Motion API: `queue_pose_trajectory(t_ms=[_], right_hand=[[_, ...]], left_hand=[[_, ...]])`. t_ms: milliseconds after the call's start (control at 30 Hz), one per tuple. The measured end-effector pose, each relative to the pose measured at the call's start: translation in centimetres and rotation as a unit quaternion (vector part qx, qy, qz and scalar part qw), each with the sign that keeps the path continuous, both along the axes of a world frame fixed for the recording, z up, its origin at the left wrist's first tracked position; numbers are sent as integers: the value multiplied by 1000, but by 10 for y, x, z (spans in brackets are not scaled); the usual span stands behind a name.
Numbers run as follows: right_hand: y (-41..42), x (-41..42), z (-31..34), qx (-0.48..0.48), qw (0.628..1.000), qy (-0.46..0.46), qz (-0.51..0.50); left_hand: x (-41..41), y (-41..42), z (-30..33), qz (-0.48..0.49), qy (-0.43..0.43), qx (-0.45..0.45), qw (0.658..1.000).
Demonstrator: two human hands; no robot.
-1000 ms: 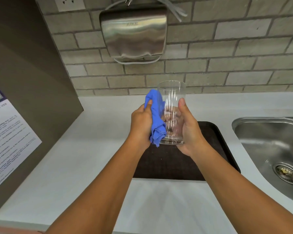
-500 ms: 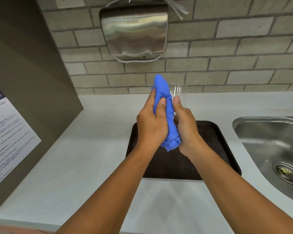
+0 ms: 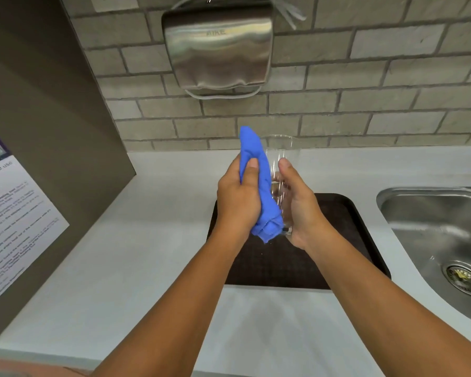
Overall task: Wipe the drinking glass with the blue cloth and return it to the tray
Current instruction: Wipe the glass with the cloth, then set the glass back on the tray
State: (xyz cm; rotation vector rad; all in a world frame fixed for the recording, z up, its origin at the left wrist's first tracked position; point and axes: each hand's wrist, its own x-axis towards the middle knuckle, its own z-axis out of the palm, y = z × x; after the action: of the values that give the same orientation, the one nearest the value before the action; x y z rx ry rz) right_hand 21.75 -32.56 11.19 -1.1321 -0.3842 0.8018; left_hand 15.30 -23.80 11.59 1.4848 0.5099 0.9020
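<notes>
Landmark: tray, dark, flat on the counter.

- Above tray, rear half: both hands, left hand and right hand, with the cloth and the glass held between them, clear of the tray surface. Forearms cross its front edge.
- Tray surface: bare where visible; right strip open.
- Left of tray: open counter up to a brown cabinet side bearing a notice.
- Right of tray: narrow counter strip, then sink.
- Behind tray: counter strip, brick wall; hand dryer mounted high above.
- In front of tray: open counter.
</notes>
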Motion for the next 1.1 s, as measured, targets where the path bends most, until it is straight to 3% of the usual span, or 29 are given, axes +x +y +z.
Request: queue_pose_trajectory(t_ms=[67,200,400,600,767,1100], right_hand=[[2,1,3,-1,1000,-13,0],[2,6,-1,21,999,-13,33],[2,16,-22,37,998,34,48],[2,44,-53,20,998,-16,-55],[-2,72,-94,-82,984,-129,-97],[3,96,-133,-165,958,-163,-166]], left_hand=[[0,1,-1,-12,-14,-36,999],[-5,10,-6,-54,-9,-263,963],[-8,20,-25,-103,-19,-375,921],[-9,38,-44,-160,-50,-425,890],[-12,41,-58,-190,-55,-412,890],[-26,51,-89,-194,-39,-410,890]])
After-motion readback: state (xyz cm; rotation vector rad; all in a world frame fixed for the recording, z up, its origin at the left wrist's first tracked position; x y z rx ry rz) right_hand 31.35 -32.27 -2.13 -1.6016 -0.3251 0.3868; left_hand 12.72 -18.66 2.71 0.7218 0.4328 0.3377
